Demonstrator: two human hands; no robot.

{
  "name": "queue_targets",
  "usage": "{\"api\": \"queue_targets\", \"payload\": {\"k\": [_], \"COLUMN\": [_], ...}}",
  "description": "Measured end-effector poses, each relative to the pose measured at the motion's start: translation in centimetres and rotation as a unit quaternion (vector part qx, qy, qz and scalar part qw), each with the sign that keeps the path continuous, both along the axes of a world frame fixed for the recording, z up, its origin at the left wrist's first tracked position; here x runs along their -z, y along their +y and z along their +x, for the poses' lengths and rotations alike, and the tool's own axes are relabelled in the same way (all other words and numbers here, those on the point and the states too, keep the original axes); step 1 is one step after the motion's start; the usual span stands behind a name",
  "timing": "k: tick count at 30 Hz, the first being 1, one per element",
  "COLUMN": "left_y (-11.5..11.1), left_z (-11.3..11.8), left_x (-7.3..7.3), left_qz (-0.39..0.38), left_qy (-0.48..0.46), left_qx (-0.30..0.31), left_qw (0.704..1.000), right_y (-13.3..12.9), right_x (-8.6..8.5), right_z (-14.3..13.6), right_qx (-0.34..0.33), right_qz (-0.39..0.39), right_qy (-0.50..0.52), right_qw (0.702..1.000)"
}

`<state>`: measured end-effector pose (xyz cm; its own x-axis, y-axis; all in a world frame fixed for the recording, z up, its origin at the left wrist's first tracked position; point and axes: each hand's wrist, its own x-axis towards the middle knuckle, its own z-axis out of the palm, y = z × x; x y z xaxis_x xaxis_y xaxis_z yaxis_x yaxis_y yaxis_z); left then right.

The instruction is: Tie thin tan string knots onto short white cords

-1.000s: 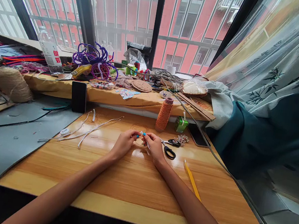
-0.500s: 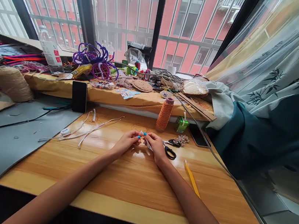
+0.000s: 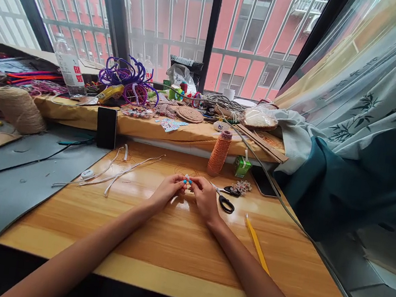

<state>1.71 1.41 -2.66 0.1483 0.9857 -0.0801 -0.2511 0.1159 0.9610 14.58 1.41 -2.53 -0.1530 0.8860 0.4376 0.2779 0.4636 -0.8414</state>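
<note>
Close together over the middle of the wooden table (image 3: 170,243), my left hand (image 3: 169,188) and my right hand (image 3: 205,193) pinch a small piece of white cord (image 3: 187,177) between thumbs and fingertips. Most of the cord is hidden by the fingers. Thin orange thread (image 3: 181,170) lies just beyond the fingertips. To the right of my right hand rest black-handled scissors (image 3: 226,203), their blades partly behind the hand. A cone of orange thread (image 3: 219,153) stands upright behind my right hand. Several white cords (image 3: 120,174) lie to the left.
Yellow tweezers (image 3: 257,243) lie by my right forearm. A green drink carton (image 3: 241,166) and a phone (image 3: 265,181) sit at the back right; another phone (image 3: 106,127) leans upright at the back left. A grey cable (image 3: 280,194) crosses the right side. Craft supplies crowd the window ledge (image 3: 142,126).
My right hand has turned slightly and its fingertips have come closer to those of my left. The white strand seen under my right fingers is now out of sight.
</note>
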Motion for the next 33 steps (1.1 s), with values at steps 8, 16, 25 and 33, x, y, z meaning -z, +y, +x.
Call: {"api": "queue_targets", "payload": {"k": [8, 16, 25, 33], "left_y": [0.1, -0.1, -0.1, -0.4], "left_z": [-0.1, -0.1, -0.3, -0.4], "left_x": [0.1, -0.1, -0.7, -1.1], "left_qz": [-0.008, 0.008, 0.072, 0.095], "left_qy": [-0.012, 0.025, 0.163, 0.259], "left_qx": [-0.007, -0.005, 0.029, 0.056], "left_qw": [1.000, 1.000, 0.984, 0.960], "right_y": [0.2, 0.4, 1.2, 1.7], "right_x": [0.0, 0.2, 0.3, 0.8], "right_z": [0.3, 0.6, 1.0, 1.4], "right_qx": [0.004, 0.030, 0.088, 0.111], "right_qz": [0.088, 0.128, 0.106, 0.117], "right_qy": [-0.121, -0.205, -0.182, -0.209], "right_qw": [0.989, 0.970, 0.973, 0.965]}}
